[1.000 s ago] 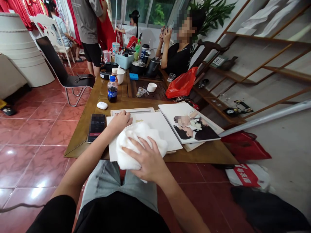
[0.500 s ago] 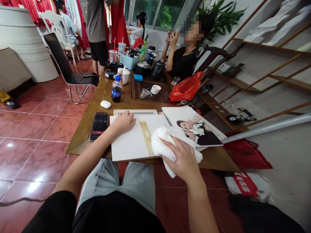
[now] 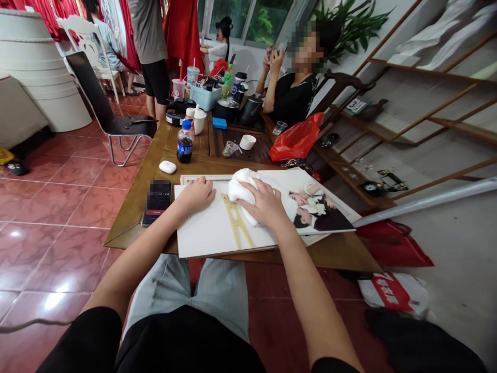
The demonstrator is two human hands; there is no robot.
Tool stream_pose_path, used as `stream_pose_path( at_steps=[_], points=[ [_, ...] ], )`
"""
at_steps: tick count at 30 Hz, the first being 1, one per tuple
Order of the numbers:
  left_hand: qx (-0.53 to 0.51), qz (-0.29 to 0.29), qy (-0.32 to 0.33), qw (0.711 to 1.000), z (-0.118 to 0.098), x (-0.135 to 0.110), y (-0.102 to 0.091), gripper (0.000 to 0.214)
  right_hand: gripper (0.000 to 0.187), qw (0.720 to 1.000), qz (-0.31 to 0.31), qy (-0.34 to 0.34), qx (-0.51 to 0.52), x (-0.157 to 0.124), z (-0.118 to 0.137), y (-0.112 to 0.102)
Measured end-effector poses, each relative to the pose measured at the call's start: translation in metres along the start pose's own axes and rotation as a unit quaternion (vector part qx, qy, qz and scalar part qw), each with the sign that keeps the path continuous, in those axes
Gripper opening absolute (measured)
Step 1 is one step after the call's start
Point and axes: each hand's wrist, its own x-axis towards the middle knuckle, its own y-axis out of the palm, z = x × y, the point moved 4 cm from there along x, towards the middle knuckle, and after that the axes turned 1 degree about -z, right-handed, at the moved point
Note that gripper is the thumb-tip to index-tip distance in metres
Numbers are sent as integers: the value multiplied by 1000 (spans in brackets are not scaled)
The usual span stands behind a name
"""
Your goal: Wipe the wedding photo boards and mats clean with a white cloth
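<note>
My right hand (image 3: 264, 202) grips a bunched white cloth (image 3: 243, 186) over the upper right part of a white panel (image 3: 202, 235). Fingers spread, my left hand (image 3: 200, 194) lies flat on the panel's upper left. Between the hands, a pale yellow strip shape (image 3: 235, 223) with forked legs lies on the panel; its upper end is close to the cloth. A large photo print (image 3: 322, 207) of two people lies to the right, partly covered by my right hand and the cloth. Another framed panel edge shows behind the white one.
A phone (image 3: 157, 202), a white earbud case (image 3: 167, 167) and a cola bottle (image 3: 185, 142) stand left on the wooden table (image 3: 135, 207). Farther back are a white cup (image 3: 247, 142), a red plastic bag (image 3: 297, 137) and a seated person (image 3: 295, 77) holding something up.
My right hand has moved the cloth up and left, from the panel's lower right edge to its upper part. More of the yellow shape's forked lower end shows. My left hand stays in place.
</note>
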Motion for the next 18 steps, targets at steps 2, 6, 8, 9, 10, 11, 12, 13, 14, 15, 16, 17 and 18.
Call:
stream_pose_path(
  at_steps=[2,6,8,9,10,11,12,13,14,15,16,17,18],
  points=[
    [1,1,-2,1000,-1,0,0,43,55,1000,1,4,5,9,-1,1],
    [8,-1,-11,1000,-1,-1,-1,44,53,1000,-13,-3,-4,1,1,2],
    [9,-2,-14,1000,-2,-1,-1,44,53,1000,-24,-9,-10,-15,2,2],
    [9,-2,-16,1000,-2,-2,-1,44,52,999,-29,-11,-12,-25,2,1],
    [9,-3,-18,1000,-2,-2,-1,44,52,999,-35,-13,-13,-36,2,0],
    [8,-3,-19,1000,-2,-2,-1,45,52,999,-41,-17,-13,-48,2,-2],
    [7,-4,-19,1000,-2,-2,-1,44,52,999,-46,-24,-13,-60,2,-3],
    [5,-4,-20,1000,-2,-2,-1,44,51,998,-52,-34,-13,-73,2,-5],
    [3,-4,-20,1000,-2,-3,-2,44,51,997,-57,-43,-14,-85,2,-7],
    [1,-4,-21,1000,-2,-3,-2,43,51,997,-61,-52,-15,-95,1,-9],
    [0,-3,-21,1000,-2,-3,-2,43,50,996,-63,-58,-16,-105,1,-10],
    [0,-2,-20,1000,-3,-3,-2,42,50,996,-63,-62,-17,-112,0,-11],
    [0,-2,-17,1000,-3,-3,-3,42,50,996,-61,-64,-16,-117,-1,-12]
  ],
)
